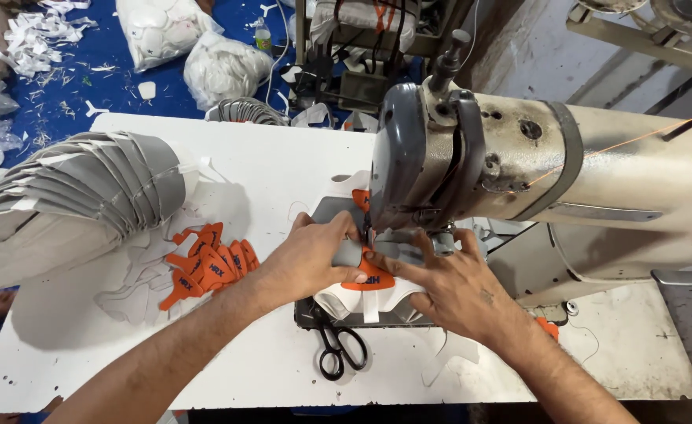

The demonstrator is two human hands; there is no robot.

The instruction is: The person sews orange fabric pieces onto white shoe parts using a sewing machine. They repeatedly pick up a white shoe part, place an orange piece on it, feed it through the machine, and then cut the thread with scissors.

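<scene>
A cream and grey sewing machine (519, 165) stands on a white table (283, 157). Under its needle lies a grey and white fabric piece (346, 253) with an orange patch (373, 279) on top. My left hand (314, 255) presses flat on the fabric left of the needle, thumb on the orange patch. My right hand (448, 286) presses on the fabric to the right, fingers spread, index finger near the presser foot. Neither hand grips anything; both hold the piece down against the machine bed.
Black scissors (340, 345) lie at the table's front, just below the work. A pile of orange patches (208, 263) sits to the left, beside a fanned stack of grey and white pieces (87, 188). White bags (220, 67) and scraps lie on the blue floor beyond.
</scene>
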